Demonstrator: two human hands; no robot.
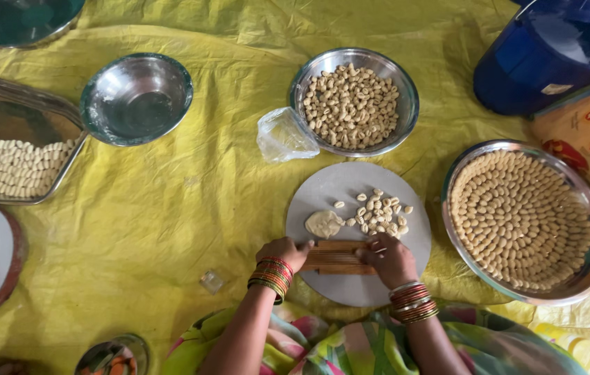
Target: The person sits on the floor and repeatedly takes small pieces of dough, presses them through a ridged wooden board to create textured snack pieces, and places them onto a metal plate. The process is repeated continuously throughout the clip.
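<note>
Two hands, the left hand and right hand, are pressed onto the ridged wooden board, behind which the dough lump could be flattened if overpressed.

Setting: home food-preparation area on the floor | Evidence: yellow sheet spread as work surface; steel bowls and trays of small shaped dough pieces; round rolling board; blue plastic container | Worker seated at the sheet's edge.
</note>
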